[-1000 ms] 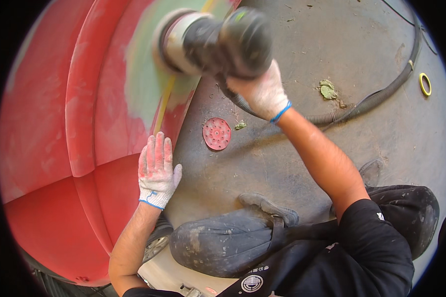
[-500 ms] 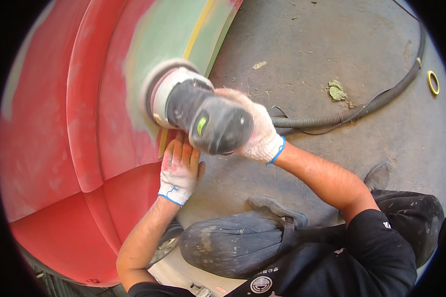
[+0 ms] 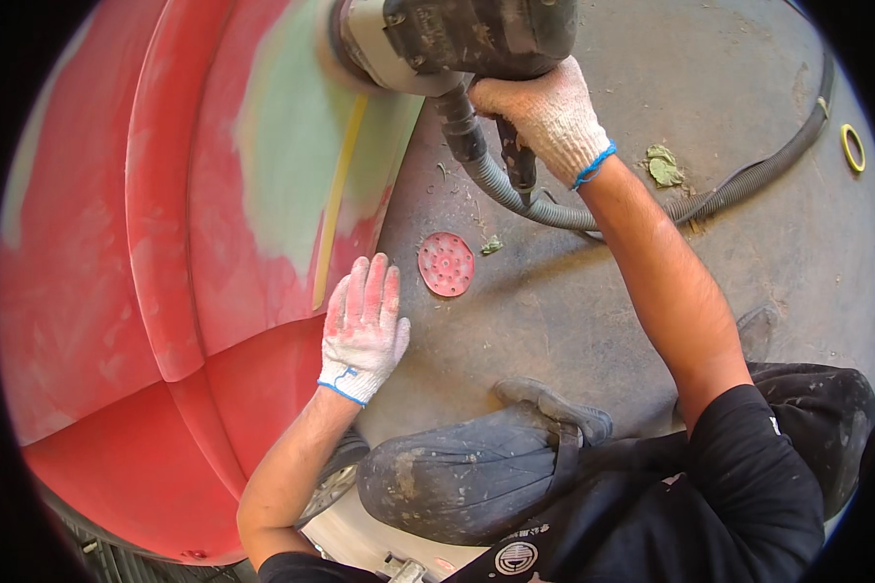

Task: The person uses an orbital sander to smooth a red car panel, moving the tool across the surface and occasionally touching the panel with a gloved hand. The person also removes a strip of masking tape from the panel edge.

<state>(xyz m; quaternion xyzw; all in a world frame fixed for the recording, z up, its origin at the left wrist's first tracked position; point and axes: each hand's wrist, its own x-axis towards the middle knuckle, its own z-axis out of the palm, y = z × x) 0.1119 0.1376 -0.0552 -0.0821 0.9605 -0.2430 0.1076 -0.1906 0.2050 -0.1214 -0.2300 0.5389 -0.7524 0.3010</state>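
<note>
My right hand [image 3: 552, 121], in a white knit glove with a blue cuff, grips a black and grey disc sander [image 3: 481, 34]. The sander's round pad [image 3: 338, 44] is at the pale green patch [image 3: 297, 146] on the red car panel [image 3: 78, 311]; whether it touches is hard to tell. My left hand [image 3: 363, 330], gloved with red dust on it, is open, fingers extended, by the panel's lower right edge. Its palm faces up toward me. A yellow tape strip [image 3: 338, 199] runs down the green patch above the left fingertips.
A ribbed vacuum hose [image 3: 749, 185] runs from the sander across the grey floor [image 3: 515, 330]. On that floor lie a pink perforated sanding disc [image 3: 446, 264], a crumpled leaf [image 3: 663, 167] and a yellow tape roll [image 3: 853, 148]. A car wheel [image 3: 332, 486] shows near my left forearm.
The sander has moved up and right along the panel with my right hand. My left hand has shifted slightly right and turned palm-up, away from the sander. The pink disc is now uncovered.
</note>
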